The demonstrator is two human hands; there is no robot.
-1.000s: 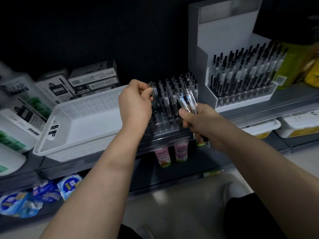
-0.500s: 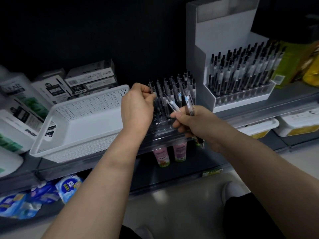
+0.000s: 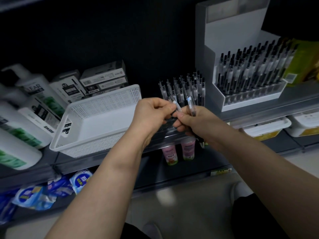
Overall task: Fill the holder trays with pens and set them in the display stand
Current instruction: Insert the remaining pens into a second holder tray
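A clear holder tray (image 3: 170, 131) sits on the shelf edge with several pens (image 3: 189, 87) standing in its back rows; my hands hide its front. My right hand (image 3: 195, 122) grips a small bundle of clear pens (image 3: 191, 107) in front of the tray. My left hand (image 3: 152, 115) pinches one pen (image 3: 176, 106) from that bundle, touching the right hand's thumb. To the right stands the white display stand (image 3: 229, 31), which holds a tray full of pens (image 3: 250, 73).
A white perforated basket (image 3: 96, 121) lies left of the tray. Pen boxes (image 3: 103, 78) and pump bottles (image 3: 25, 109) stand further left. Small pink bottles (image 3: 179, 150) and white tubs (image 3: 265, 128) occupy the lower shelf. A yellow-green packet (image 3: 302, 61) is beside the stand.
My left hand has come back from the tray's standing pens to the bundle in my right hand and pinches a pen there. The right hand has barely moved.
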